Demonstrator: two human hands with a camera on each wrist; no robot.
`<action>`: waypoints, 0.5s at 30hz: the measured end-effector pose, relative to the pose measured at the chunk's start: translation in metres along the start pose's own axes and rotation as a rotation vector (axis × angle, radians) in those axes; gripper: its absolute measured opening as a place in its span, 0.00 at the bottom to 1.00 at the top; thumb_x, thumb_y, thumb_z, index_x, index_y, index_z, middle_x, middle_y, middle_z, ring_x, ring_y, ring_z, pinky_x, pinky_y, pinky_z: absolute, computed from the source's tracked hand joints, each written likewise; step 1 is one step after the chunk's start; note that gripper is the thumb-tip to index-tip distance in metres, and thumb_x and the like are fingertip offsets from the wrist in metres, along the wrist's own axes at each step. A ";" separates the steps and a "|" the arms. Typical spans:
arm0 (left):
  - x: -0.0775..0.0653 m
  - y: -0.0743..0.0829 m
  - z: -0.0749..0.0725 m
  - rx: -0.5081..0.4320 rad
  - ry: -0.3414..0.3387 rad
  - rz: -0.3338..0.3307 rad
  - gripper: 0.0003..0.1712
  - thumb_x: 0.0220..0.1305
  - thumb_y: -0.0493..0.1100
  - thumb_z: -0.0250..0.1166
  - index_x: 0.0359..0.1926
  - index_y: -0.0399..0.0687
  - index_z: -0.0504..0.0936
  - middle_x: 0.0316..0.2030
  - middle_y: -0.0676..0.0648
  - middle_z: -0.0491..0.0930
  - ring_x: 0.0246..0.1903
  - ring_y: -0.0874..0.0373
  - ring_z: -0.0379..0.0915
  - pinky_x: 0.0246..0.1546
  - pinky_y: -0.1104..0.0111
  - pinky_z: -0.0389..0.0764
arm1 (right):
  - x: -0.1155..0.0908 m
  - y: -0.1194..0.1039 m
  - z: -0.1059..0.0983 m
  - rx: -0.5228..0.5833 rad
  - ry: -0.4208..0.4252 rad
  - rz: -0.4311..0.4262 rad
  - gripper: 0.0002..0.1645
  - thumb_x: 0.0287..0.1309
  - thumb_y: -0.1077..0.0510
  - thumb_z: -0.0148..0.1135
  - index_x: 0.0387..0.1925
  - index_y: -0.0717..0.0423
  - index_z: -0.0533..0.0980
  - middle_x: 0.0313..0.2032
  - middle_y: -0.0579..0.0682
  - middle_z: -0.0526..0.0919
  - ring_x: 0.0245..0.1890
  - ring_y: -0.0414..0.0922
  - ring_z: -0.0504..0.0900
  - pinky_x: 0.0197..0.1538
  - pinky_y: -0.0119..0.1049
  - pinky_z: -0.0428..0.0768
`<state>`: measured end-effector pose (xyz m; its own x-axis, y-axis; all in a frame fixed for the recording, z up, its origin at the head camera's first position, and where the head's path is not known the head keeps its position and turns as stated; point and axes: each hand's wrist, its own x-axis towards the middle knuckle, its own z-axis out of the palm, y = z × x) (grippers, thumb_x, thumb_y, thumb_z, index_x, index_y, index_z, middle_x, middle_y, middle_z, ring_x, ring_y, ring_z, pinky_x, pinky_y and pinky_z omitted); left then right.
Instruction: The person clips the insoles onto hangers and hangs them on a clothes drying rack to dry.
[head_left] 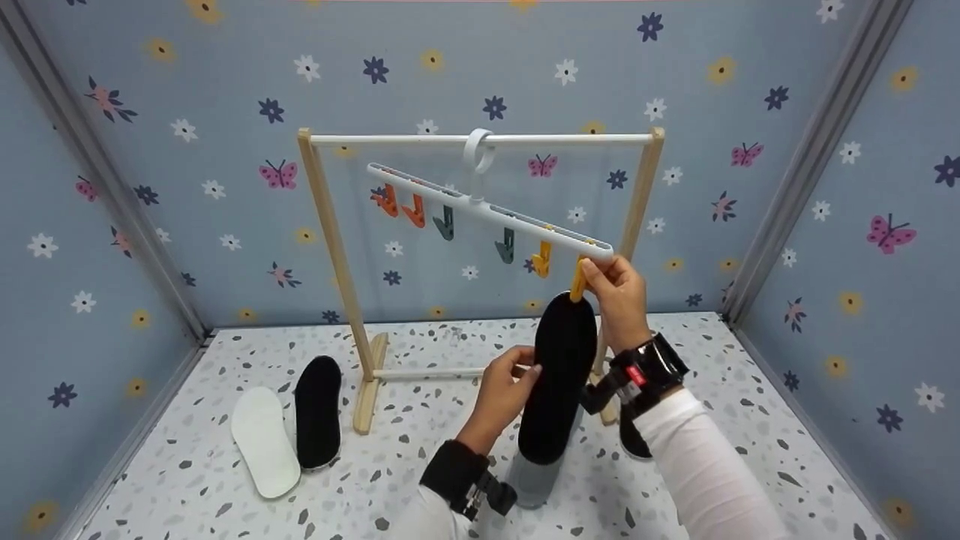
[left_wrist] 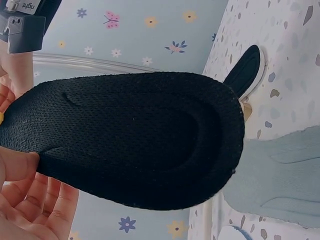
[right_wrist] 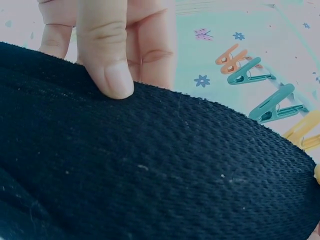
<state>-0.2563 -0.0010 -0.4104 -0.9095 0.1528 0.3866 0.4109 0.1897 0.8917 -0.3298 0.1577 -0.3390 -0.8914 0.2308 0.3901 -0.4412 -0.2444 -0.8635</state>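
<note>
A black insole (head_left: pixel 559 375) hangs upright below the low right end of a white clip hanger (head_left: pixel 517 218). Its top end meets a yellow clothespin (head_left: pixel 577 283), which my right hand (head_left: pixel 621 300) pinches. My left hand (head_left: pixel 501 394) holds the insole by its left edge; in the right wrist view the left thumb (right_wrist: pixel 119 82) presses its black face. The left wrist view shows the insole (left_wrist: pixel 130 140) broadside, with the left fingers (left_wrist: pixel 60 205) at its lower edge. Whether the clothespin's jaws bite on the insole is hidden.
The hanger hangs tilted from a white rail (head_left: pixel 390 140) on a wooden stand (head_left: pixel 334 255). Other orange, green and yellow clothespins dangle from it. A white insole (head_left: pixel 266 442) and a black one (head_left: pixel 318 412) lie left, a grey one (head_left: pixel 534 484) in front, another dark one (head_left: pixel 634 441) right.
</note>
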 end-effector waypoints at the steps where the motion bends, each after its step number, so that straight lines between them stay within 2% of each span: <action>1: 0.000 0.001 0.000 0.000 0.002 0.005 0.09 0.62 0.29 0.57 0.44 0.33 0.79 0.38 0.36 0.80 0.36 0.44 0.77 0.37 0.66 0.76 | 0.000 0.000 0.000 -0.002 -0.004 0.000 0.05 0.59 0.69 0.58 0.29 0.59 0.74 0.26 0.46 0.77 0.27 0.38 0.75 0.37 0.30 0.77; 5: -0.001 0.005 -0.001 -0.013 -0.001 0.020 0.09 0.62 0.29 0.57 0.44 0.32 0.78 0.38 0.36 0.79 0.36 0.43 0.76 0.38 0.64 0.76 | -0.001 0.000 0.000 0.005 -0.003 -0.002 0.02 0.59 0.68 0.59 0.30 0.62 0.74 0.25 0.46 0.77 0.26 0.38 0.75 0.37 0.30 0.78; 11: 0.001 0.002 0.000 -0.032 -0.013 -0.007 0.10 0.63 0.29 0.57 0.45 0.32 0.78 0.39 0.36 0.79 0.36 0.42 0.76 0.37 0.65 0.76 | -0.002 0.000 0.001 -0.003 -0.014 -0.001 0.03 0.59 0.67 0.59 0.34 0.66 0.74 0.27 0.46 0.78 0.28 0.37 0.75 0.39 0.30 0.77; 15: 0.007 -0.018 0.005 -0.039 -0.006 -0.005 0.10 0.63 0.30 0.58 0.46 0.35 0.79 0.39 0.38 0.79 0.35 0.44 0.76 0.37 0.64 0.76 | -0.003 -0.001 0.000 -0.019 -0.019 0.006 0.03 0.59 0.67 0.59 0.34 0.65 0.74 0.28 0.46 0.77 0.29 0.37 0.75 0.39 0.29 0.77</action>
<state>-0.2696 0.0019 -0.4246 -0.9109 0.1583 0.3810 0.4038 0.1525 0.9020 -0.3269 0.1568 -0.3396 -0.8957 0.2111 0.3913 -0.4343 -0.2273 -0.8716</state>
